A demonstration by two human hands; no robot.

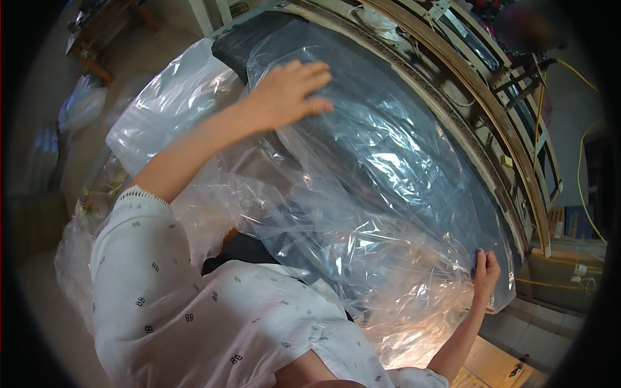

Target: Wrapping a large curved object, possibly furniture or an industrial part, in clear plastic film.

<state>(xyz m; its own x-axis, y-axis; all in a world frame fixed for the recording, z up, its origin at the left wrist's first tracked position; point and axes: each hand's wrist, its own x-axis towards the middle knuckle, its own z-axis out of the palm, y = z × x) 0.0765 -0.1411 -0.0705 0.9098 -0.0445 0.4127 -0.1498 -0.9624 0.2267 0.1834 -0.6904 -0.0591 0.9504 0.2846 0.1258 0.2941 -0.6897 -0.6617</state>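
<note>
A large sheet of clear plastic film [401,155] lies wrinkled over a dark, cloth-like surface [242,45] and hangs down toward my body. My left hand [291,94] is over the film's far left part, fingers stretched and a little blurred; whether it touches the film I cannot tell. Out at the right end, my right hand [486,268] is closed, pinching the film near its edge. Folds gather toward those fingers. More loose film spreads to the left, below my left forearm.
Along the far side runs a long wooden rail [498,149] with metal fittings beside it. Yellow cables [585,187] hang at the right. A wooden table [100,39] stands at the upper left. Bundled clear plastic [83,100] lies on the left floor. A blue box [580,222] sits at the right.
</note>
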